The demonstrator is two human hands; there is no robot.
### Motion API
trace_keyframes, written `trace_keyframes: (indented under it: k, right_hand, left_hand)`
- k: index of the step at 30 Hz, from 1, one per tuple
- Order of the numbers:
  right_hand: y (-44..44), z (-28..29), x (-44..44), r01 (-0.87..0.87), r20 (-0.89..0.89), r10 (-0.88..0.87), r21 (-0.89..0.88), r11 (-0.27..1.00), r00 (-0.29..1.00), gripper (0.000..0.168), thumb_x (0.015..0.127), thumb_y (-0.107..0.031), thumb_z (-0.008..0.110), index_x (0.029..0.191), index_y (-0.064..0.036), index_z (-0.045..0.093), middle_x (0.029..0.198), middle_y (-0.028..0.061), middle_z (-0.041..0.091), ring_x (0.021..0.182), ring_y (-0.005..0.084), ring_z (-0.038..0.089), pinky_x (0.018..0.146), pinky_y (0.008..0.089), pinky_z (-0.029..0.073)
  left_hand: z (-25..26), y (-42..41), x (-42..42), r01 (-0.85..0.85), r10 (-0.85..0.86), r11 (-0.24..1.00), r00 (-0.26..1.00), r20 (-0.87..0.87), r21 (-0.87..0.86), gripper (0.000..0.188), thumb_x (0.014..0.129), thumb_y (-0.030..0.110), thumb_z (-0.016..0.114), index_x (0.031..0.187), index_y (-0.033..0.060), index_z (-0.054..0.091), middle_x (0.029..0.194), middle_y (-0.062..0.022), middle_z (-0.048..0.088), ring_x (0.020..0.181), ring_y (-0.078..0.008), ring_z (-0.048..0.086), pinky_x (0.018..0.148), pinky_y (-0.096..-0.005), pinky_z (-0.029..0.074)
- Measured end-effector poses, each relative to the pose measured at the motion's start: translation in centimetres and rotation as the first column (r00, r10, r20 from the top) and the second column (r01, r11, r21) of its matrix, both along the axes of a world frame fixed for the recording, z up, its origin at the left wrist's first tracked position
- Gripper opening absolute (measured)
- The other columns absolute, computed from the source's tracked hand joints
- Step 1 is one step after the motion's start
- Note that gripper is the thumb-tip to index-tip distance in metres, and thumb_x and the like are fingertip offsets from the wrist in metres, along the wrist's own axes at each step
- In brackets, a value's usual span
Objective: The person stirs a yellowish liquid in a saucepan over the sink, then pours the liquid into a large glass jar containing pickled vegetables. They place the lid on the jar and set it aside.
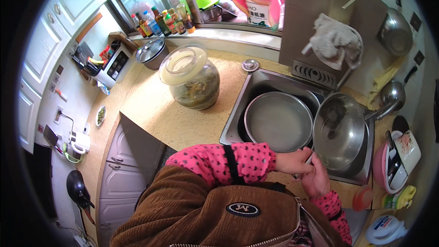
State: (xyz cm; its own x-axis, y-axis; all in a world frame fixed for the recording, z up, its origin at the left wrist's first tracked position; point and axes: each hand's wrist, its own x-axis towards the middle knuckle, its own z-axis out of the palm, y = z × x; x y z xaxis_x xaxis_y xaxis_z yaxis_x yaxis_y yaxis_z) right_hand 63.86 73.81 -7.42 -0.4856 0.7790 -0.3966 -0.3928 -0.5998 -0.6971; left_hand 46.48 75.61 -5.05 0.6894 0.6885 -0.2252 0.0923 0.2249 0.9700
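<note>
My left hand (294, 163) reaches across from the left and meets my right hand (317, 178) at the sink's near edge. Both hands close around a small, pale, narrow object (309, 160), mostly hidden by the fingers; what it is cannot be told. Just beyond them, a large metal basin (278, 121) holding cloudy liquid sits in the left bowl of the steel sink (236, 116). A shiny metal wok or bowl (337, 132) rests tilted over the right bowl, close to my right hand, with the faucet (386, 109) beside it.
A glass jar (195, 87) with greenish contents stands left of the sink, a lidded pot (154, 55) behind it. At right are a pink basin (380, 168) of dishes, a red container (362, 198) and detergent bottles (386, 229). A cloth (336, 39) hangs beyond the sink.
</note>
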Motion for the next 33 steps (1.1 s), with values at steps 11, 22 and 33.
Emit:
trace_keyframes:
  k: [11,22,33]
  right_hand:
    - [-1.1,4.0,-4.7,-0.125,0.228,0.160,-0.158,0.979,0.961,0.029,0.103,-0.027,0.050,0.111,0.001,0.054,0.076,0.0070,0.057,0.062,0.0146,0.050,0.058,0.0312,0.041]
    - [2.0,9.1,-13.8,-0.358,0.371,0.321,0.034,0.933,0.872,0.041,0.105,-0.035,0.043,0.110,0.004,0.054,0.071,0.0090,0.059,0.057,0.0137,0.053,0.055,0.0275,0.046]
    - [4.6,10.7,-13.8,-0.403,0.385,0.376,-0.013,0.915,0.843,0.043,0.103,-0.037,0.047,0.109,0.005,0.056,0.069,0.0091,0.062,0.054,0.0129,0.057,0.053,0.0241,0.047]
  left_hand:
    - [10.1,-2.5,-42.9,-0.439,0.981,0.062,0.192,0.026,0.897,0.030,0.104,0.032,0.052,0.120,0.0085,0.060,0.093,0.0012,0.055,0.079,-0.0073,0.053,0.062,-0.0214,0.047]
    - [5.8,1.4,-49.5,-0.760,0.797,0.601,0.593,-0.112,0.249,0.028,0.105,0.029,0.051,0.113,0.0050,0.061,0.078,0.0056,0.058,0.054,-0.0017,0.048,0.044,-0.0176,0.037]
    - [6.5,2.3,-45.8,-0.816,0.831,0.535,0.555,0.037,0.218,0.027,0.105,0.023,0.049,0.118,0.0030,0.061,0.096,0.0010,0.062,0.082,-0.0048,0.056,0.071,-0.0211,0.045]
